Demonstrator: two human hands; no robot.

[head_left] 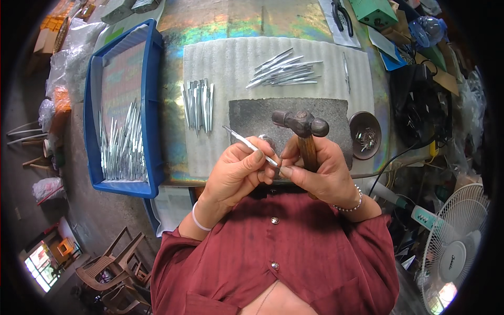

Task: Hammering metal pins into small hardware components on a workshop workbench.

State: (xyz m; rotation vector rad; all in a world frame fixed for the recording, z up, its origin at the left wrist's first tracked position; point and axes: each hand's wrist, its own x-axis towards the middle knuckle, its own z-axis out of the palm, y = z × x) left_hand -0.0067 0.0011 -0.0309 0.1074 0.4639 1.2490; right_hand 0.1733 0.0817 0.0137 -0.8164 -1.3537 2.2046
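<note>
Fan: a white round-caged fan (452, 258) is standing at the lower right, its face turning upward in view.
Chair: a brown plastic chair (101, 270) is sitting at the lower left, on the floor.
Green box: a green box (374, 12) is resting at the table's (210, 22) upper right.
Pliers: dark-handled pliers (342, 19) are lying on a white sheet (353, 40) just beside that box.
Bottle: a clear bluish plastic bottle (428, 30) is lying near the upper right.
Dark bundle: a black bundle (415, 97) is slumping at the right, its contents hidden.
Wrapping: crumpled clear plastic (79, 39) is bunching at the upper left.
</note>
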